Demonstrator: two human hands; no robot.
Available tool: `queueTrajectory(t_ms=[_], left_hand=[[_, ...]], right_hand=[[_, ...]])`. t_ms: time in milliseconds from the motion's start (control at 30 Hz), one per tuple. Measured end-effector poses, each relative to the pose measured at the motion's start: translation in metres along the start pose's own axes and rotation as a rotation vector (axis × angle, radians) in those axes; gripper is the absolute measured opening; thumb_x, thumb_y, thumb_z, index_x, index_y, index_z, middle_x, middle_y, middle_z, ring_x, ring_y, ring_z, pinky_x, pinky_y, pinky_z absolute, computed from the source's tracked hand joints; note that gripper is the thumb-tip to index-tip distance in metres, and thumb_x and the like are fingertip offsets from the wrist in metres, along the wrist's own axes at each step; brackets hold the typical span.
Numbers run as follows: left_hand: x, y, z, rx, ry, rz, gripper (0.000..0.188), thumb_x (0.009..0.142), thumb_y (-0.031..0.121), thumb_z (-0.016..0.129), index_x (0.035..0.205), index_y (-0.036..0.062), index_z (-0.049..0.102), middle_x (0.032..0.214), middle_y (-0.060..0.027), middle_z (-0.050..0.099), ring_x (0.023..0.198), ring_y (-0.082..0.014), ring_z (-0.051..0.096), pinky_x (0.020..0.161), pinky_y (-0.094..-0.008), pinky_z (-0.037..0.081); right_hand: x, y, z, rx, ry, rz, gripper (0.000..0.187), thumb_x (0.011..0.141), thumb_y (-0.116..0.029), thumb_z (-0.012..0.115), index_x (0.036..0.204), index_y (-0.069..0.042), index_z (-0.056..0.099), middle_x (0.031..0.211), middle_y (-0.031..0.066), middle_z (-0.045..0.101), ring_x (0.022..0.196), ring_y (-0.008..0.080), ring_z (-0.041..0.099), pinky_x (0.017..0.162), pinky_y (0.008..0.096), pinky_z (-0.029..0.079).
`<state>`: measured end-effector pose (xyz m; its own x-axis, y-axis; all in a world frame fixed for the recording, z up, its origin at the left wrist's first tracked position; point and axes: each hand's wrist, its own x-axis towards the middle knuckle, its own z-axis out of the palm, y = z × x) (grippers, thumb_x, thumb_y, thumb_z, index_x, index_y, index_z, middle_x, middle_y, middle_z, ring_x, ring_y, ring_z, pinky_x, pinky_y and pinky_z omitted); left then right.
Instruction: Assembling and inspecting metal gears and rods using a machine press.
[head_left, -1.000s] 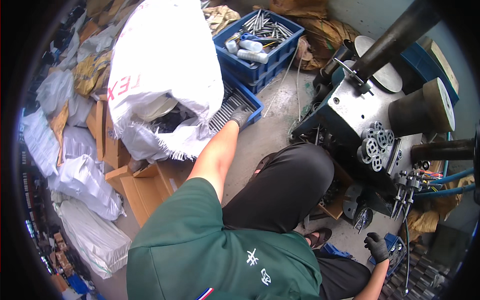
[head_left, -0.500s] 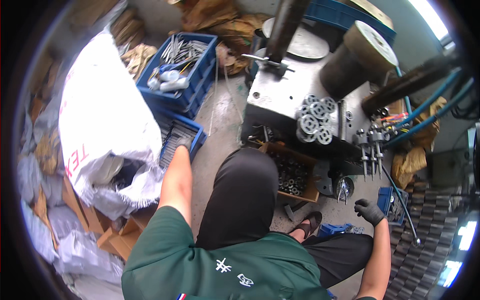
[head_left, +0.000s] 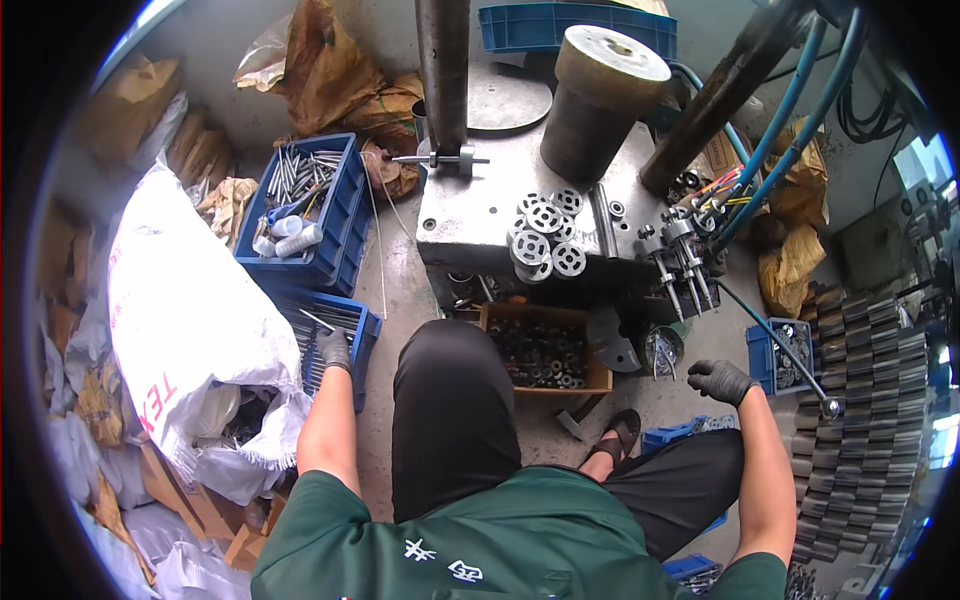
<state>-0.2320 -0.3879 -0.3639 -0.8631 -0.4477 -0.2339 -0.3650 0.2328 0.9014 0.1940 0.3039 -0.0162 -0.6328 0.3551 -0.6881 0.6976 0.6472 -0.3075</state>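
My left hand (head_left: 334, 348), in a grey work glove, is closed on the end of a thin metal rod (head_left: 317, 320) above a low blue crate (head_left: 368, 335). Many similar dark rods lie side by side in that crate. Off to the right, my right hand (head_left: 722, 381), also gloved, hovers above the floor with its fingers loosely bent and apart; nothing shows in it. Nearest to it are a round container (head_left: 664, 350) with a pliers-like metal tool and a small blue bin (head_left: 762, 355) of metal parts.
Slotted metal discs (head_left: 543, 218) are stacked on the steel machine table (head_left: 465, 215), beside a heavy cylinder (head_left: 590, 110). Under it stands a box (head_left: 600, 380) of dark rings. Rods with collars (head_left: 680, 255) overhang the table's edge. A white sack (head_left: 190, 300) lies left, near stacked blue crates (head_left: 345, 215).
The view has turned, so the scene sits differently. My left hand has come up from among the rods, and a rod now shows in its fingers. The right hand stays near the same place.
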Motion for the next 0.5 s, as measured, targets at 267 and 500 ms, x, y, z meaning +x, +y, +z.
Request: queueTrajectory(t_ms=[267, 500], left_hand=[[-0.180, 0.276, 0.019, -0.392, -0.625, 0.581, 0.026, 0.100, 0.025, 0.053, 0.119, 0.0071, 0.054, 0.099, -0.0043, 0.060, 0.091, -0.0157, 0.062, 0.080, -0.0338, 0.056], [-0.323, 0.466, 0.062, -1.105, -1.359, 0.366, 0.030, 0.095, 0.007, 0.066, 0.123, 0.0017, 0.058, 0.126, -0.0170, 0.068, 0.117, -0.0312, 0.067, 0.105, -0.0474, 0.051]], right_hand=[[0.009, -0.054, 0.020, -0.500, -0.045, -0.361, 0.040, 0.089, -0.038, 0.061, 0.114, -0.009, 0.072, 0.103, 0.0224, 0.073, 0.099, 0.0394, 0.069, 0.091, 0.0485, 0.054], [0.038, -0.154, 0.077, -0.690, -0.109, -0.667, 0.034, 0.085, -0.027, 0.061, 0.112, -0.007, 0.069, 0.111, 0.0220, 0.071, 0.104, 0.0392, 0.068, 0.089, 0.0501, 0.054]])
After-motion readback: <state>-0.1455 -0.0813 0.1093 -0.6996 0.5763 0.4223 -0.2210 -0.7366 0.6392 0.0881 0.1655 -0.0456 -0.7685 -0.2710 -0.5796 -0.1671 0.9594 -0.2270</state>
